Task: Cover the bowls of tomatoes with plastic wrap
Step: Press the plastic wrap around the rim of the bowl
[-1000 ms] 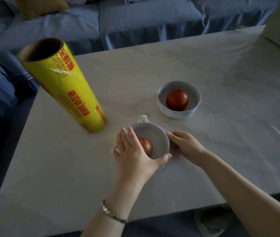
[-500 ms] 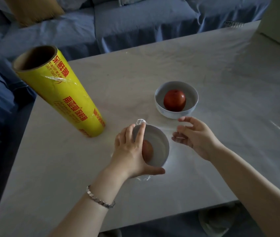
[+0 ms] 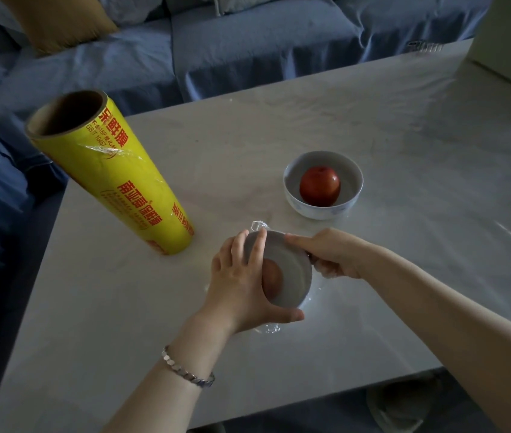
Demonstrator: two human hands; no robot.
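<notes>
Surface (image 3: pixel 404 145): pale, marble-patterned top, glossy, with glare streaks on its right side.

Left portion: one yellow roll of plastic wrap (image 3: pixel 129 189) stands on end, open cardboard core uppermost, red lettering on its side.

Right of centre: one white bowl (image 3: pixel 316 212), upright and uncovered, holding one red tomato (image 3: pixel 319 186); well apart from the roll.

Near the front edge: second bowl (image 3: pixel 293 270), tilted, film across its mouth, gripped by the left hand (image 3: pixel 238 282) and right hand (image 3: pixel 332 254). Contact with the surface cannot be confirmed. Crumpled film (image 3: pixel 268 329) shows at its near side.

Far right corner: pale boxy object (image 3: pixel 510 42) on the surface.
</notes>
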